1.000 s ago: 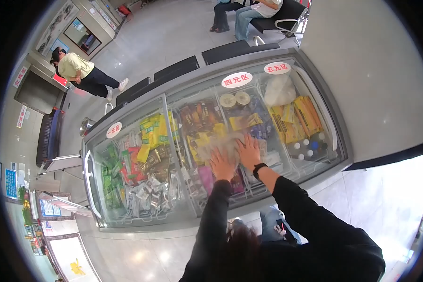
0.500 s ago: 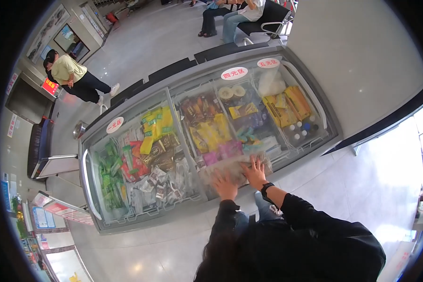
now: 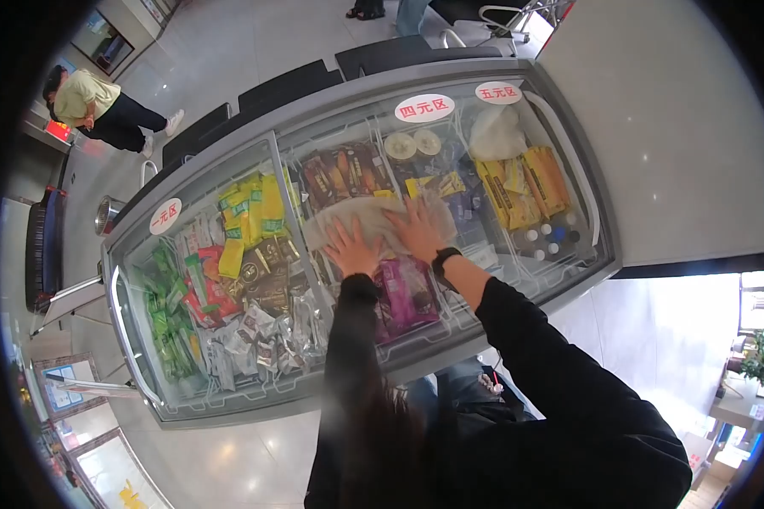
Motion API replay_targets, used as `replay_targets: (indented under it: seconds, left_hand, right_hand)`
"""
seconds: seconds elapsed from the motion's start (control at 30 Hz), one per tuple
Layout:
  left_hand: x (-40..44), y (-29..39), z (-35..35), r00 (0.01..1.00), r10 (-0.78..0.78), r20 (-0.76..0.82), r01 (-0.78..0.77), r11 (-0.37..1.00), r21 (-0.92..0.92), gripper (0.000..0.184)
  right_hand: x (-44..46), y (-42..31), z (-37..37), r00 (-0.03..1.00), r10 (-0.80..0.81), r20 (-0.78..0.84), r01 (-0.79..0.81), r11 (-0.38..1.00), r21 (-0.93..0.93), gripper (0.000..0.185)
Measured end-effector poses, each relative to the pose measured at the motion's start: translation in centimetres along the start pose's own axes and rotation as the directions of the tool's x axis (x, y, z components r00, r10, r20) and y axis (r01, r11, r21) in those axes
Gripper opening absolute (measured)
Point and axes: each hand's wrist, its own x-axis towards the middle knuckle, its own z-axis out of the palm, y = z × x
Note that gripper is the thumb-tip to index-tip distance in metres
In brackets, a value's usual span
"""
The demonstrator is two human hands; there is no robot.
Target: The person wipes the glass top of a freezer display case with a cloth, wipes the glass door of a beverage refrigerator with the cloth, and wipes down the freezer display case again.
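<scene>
Cloth (image 3: pixel 372 214) spread on a glass-topped freezer (image 3: pixel 238 415), right of yellow packets (image 3: pixel 253 208), with brown packets (image 3: pixel 345 172) below on the far side and purple packets (image 3: pixel 406 293) on the near side. Partly covered by left hand (image 3: pixel 352 253) and right hand (image 3: pixel 418 233), palms down, fingers splayed wide, laid flat rather than gripping.

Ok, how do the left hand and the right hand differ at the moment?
The left hand is nearer the freezer's divider bar; the right hand is farther from it. The right wrist wears a black band, while the left hand meets a dark sleeve with no band showing. Both lie with fingers spread on the pale cloth.
</scene>
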Motion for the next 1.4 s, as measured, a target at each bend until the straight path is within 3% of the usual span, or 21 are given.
replay_targets:
  seconds: [0.07,0.23,0.27,0.4,0.77,0.9,1.07,1.2,1.3,1.4]
  left_hand:
    - [3.9,0.0,-1.1,1.0,0.003,0.005,-0.004,0.999,0.036,0.09]
    - [12.7,0.1,-3.9,0.995,-0.028,0.1,0.015,0.992,0.121,0.09]
    - [14.1,-0.2,-3.2,0.999,-0.027,-0.043,0.029,0.999,0.044,0.09]
    - [19.1,-0.9,-3.1,0.995,-0.093,0.026,0.093,0.996,0.009,0.089]
    - [24.1,-2.2,-2.6,0.993,-0.114,0.015,0.114,0.993,0.032,0.089]
    - [21.0,-3.2,-2.2,0.999,0.033,0.041,-0.036,0.998,0.058,0.088]
    - [11.0,-3.1,-0.7,0.98,0.199,-0.012,-0.195,0.967,0.164,0.087]
    - [2.3,-3.3,-0.9,0.939,0.342,0.035,-0.34,0.913,0.223,0.085]
    - [-5.2,-3.9,-1.7,0.908,0.416,0.048,-0.418,0.896,0.153,0.085]
    - [-12.1,-5.4,-1.5,0.866,0.499,0.034,-0.5,0.86,0.103,0.07]
  right_hand:
    - [3.2,0.1,-0.8,0.998,-0.022,-0.064,0.02,1.0,-0.023,0.058]
    - [11.9,0.5,-2.4,0.999,0.04,-0.026,-0.04,0.999,-0.005,0.056]
    - [13.8,0.7,-2.4,0.999,0.039,-0.026,-0.039,0.999,-0.008,0.055]
    - [18.9,1.5,-2.5,1.0,0.013,-0.005,-0.013,0.999,-0.04,0.051]
    - [21.8,0.8,-0.9,0.989,0.036,-0.143,-0.045,0.997,-0.06,0.047]
    - [17.1,0.6,-0.8,0.997,-0.004,-0.078,-0.004,0.994,-0.106,0.049]
    - [9.2,-1.5,-0.6,0.999,0.035,0.012,-0.033,0.996,-0.085,0.053]
    - [-0.7,-4.3,-0.1,0.989,0.057,0.137,-0.04,0.992,-0.121,0.056]
    - [-8.7,-7.2,0.7,0.987,0.109,0.117,-0.096,0.989,-0.114,0.056]
    - [-15.5,-10.5,0.9,0.968,0.163,0.192,-0.145,0.984,-0.108,0.056]
